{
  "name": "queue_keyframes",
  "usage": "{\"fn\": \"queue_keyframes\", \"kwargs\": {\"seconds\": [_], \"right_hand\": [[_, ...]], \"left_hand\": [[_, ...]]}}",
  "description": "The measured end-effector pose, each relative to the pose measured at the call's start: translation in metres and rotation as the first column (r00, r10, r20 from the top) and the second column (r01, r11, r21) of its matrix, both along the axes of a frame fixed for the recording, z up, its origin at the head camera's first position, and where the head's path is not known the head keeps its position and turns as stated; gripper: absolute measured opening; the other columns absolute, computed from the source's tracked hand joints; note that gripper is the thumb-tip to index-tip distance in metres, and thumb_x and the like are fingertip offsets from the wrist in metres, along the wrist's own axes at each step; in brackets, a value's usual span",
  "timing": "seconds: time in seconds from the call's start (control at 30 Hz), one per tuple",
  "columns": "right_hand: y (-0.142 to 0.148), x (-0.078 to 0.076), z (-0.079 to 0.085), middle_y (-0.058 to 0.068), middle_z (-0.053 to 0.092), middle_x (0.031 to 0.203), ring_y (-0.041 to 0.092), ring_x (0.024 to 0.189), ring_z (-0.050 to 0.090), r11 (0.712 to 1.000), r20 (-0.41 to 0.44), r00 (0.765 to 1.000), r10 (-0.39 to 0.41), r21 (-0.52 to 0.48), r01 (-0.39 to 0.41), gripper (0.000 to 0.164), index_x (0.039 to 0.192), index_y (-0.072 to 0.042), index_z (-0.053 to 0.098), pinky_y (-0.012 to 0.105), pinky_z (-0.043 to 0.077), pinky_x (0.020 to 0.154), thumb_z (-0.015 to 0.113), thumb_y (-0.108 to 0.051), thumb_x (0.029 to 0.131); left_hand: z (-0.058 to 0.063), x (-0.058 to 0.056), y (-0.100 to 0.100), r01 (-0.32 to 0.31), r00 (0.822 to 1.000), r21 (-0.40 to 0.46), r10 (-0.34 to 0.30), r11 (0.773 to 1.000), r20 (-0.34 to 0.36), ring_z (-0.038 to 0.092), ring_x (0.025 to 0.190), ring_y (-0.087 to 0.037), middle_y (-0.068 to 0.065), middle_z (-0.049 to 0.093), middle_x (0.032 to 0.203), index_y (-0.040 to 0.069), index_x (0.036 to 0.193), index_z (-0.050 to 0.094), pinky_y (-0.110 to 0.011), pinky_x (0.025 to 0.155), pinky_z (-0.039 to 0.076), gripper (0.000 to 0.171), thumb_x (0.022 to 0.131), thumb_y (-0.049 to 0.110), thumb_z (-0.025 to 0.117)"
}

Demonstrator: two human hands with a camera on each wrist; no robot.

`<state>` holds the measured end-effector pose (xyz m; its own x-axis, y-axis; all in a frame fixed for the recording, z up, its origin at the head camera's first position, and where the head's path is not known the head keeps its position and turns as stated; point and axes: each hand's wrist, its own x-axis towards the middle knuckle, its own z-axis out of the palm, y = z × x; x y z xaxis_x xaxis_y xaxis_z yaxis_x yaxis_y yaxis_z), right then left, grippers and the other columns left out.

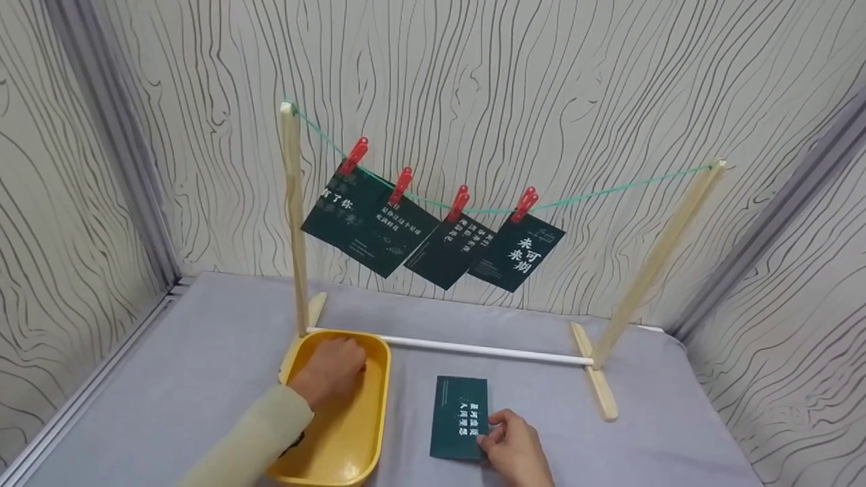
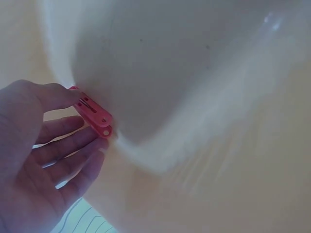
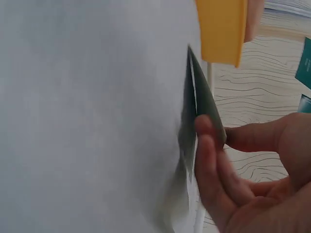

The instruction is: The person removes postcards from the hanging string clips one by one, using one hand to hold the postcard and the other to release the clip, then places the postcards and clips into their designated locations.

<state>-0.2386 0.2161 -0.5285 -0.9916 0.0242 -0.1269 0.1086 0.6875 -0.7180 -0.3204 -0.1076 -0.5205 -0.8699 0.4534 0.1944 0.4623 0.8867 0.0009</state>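
Observation:
Inside the yellow plastic tub (image 1: 383, 412), my left hand (image 1: 336, 368) reaches down near its far end. The left wrist view shows that hand with a red clothespin (image 2: 95, 114) between the thumb and the fingers. My right hand (image 1: 517, 446) pinches the right edge of a dark green card (image 1: 460, 416) with white lettering. In the right wrist view the card (image 3: 206, 97) is seen edge-on, thumb on one face and fingers on the other, close to the tabletop.
Behind the tub stands a wooden frame with a left post (image 1: 292, 216) and a right post (image 1: 659, 264), joined by a white bar (image 1: 473, 348). On the green string (image 1: 609, 191) between them, red clothespins (image 1: 526, 204) hold several dark cards (image 1: 517, 253). A grey cloth (image 1: 169, 365) covers the table.

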Motion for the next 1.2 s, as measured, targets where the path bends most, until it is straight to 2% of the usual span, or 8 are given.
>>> {"fn": "queue_keyframes", "kwargs": {"seconds": [0.1, 0.2, 0.3, 0.43, 0.53, 0.77, 0.9, 1.2], "right_hand": [[-0.001, -0.0006, -0.0017, 0.001, 0.058, 0.07, 0.014, 0.062, 0.052, 0.988, -0.025, 1.0, 0.017, 0.154, -0.013, 0.028, 0.102, 0.0, 0.061, 0.028, 0.041, 0.056, 0.076, -0.012, 0.08], [-0.0019, -0.001, -0.0029, 0.002, 0.058, 0.069, 0.015, 0.062, 0.052, 0.98, 0.005, 1.0, 0.024, 0.195, -0.024, 0.028, 0.101, -0.002, 0.062, 0.029, 0.038, 0.055, 0.077, -0.013, 0.079], [-0.0025, -0.001, -0.0034, 0.003, 0.06, 0.07, 0.016, 0.062, 0.053, 0.979, 0.041, 0.999, 0.03, 0.198, -0.038, 0.03, 0.103, -0.002, 0.063, 0.029, 0.039, 0.054, 0.077, -0.014, 0.079], [-0.0037, -0.0006, -0.0032, 0.003, 0.06, 0.07, 0.016, 0.063, 0.053, 0.975, 0.051, 0.998, 0.021, 0.22, -0.032, 0.031, 0.102, -0.004, 0.063, 0.03, 0.039, 0.055, 0.079, -0.015, 0.078], [-0.0041, 0.0, -0.0023, 0.003, 0.059, 0.071, 0.016, 0.063, 0.053, 0.972, 0.049, 0.999, 0.019, 0.233, -0.03, 0.031, 0.102, -0.005, 0.063, 0.03, 0.039, 0.055, 0.08, -0.015, 0.078], [-0.0052, -0.0008, 0.0007, 0.003, 0.06, 0.071, 0.017, 0.063, 0.054, 0.97, 0.066, 0.998, 0.014, 0.243, -0.03, 0.03, 0.102, -0.005, 0.063, 0.03, 0.039, 0.055, 0.078, -0.015, 0.078], [-0.0057, -0.0004, 0.0005, 0.003, 0.06, 0.071, 0.017, 0.063, 0.054, 0.967, 0.065, 0.998, 0.018, 0.252, -0.034, 0.03, 0.101, -0.005, 0.063, 0.03, 0.039, 0.055, 0.079, -0.016, 0.078], [-0.0037, -0.0019, -0.0013, 0.002, 0.06, 0.071, 0.016, 0.064, 0.053, 0.965, 0.056, 0.998, 0.025, 0.26, -0.039, 0.027, 0.1, -0.006, 0.062, 0.031, 0.04, 0.056, 0.078, -0.016, 0.079]], "left_hand": [[-0.0001, 0.0005, -0.0008, 0.01, 1.0, -0.001, -0.01, 1.0, -0.022, 0.048, 0.067, -0.021, -0.006, 0.057, 0.075, 0.007, 0.083, 0.066, -0.034, 0.067, 0.051, 0.011, 0.09, 0.016, 0.067], [-0.0001, 0.001, -0.0017, 0.019, 0.998, -0.003, -0.019, 1.0, -0.064, 0.049, 0.065, -0.021, -0.007, 0.057, 0.075, 0.007, 0.082, 0.064, -0.034, 0.064, 0.051, 0.013, 0.089, 0.017, 0.067], [-0.0004, 0.0001, -0.0016, 0.011, 0.997, -0.004, -0.011, 1.0, -0.07, 0.048, 0.065, -0.021, -0.007, 0.055, 0.074, 0.005, 0.084, 0.063, -0.033, 0.063, 0.05, 0.014, 0.089, 0.018, 0.067], [0.0003, -0.0008, -0.0013, -0.011, 1.0, -0.008, 0.011, 1.0, -0.017, 0.047, 0.068, -0.021, -0.006, 0.053, 0.076, 0.005, 0.092, 0.064, -0.033, 0.067, 0.05, 0.015, 0.091, 0.02, 0.067], [0.0014, -0.0004, -0.001, -0.014, 1.0, -0.007, 0.014, 1.0, -0.002, 0.047, 0.069, -0.022, -0.006, 0.054, 0.077, 0.005, 0.094, 0.064, -0.033, 0.068, 0.05, 0.016, 0.092, 0.02, 0.067], [0.0041, 0.0008, 0.0015, 0.01, 0.999, 0.0, -0.01, 1.0, -0.035, 0.049, 0.069, -0.023, -0.008, 0.059, 0.082, 0.005, 0.099, 0.065, -0.033, 0.069, 0.052, 0.018, 0.091, 0.02, 0.067], [0.0029, 0.0015, 0.0025, 0.011, 1.0, 0.005, -0.011, 1.0, -0.024, 0.049, 0.071, -0.023, -0.008, 0.059, 0.083, 0.004, 0.103, 0.065, -0.033, 0.072, 0.053, 0.02, 0.09, 0.019, 0.069], [0.0032, 0.0008, 0.0, 0.0, 1.0, 0.11, -0.003, 0.994, 0.025, 0.047, 0.069, -0.02, -0.006, 0.055, 0.077, 0.006, 0.094, 0.062, -0.032, 0.068, 0.048, 0.011, 0.091, 0.017, 0.066]]}}
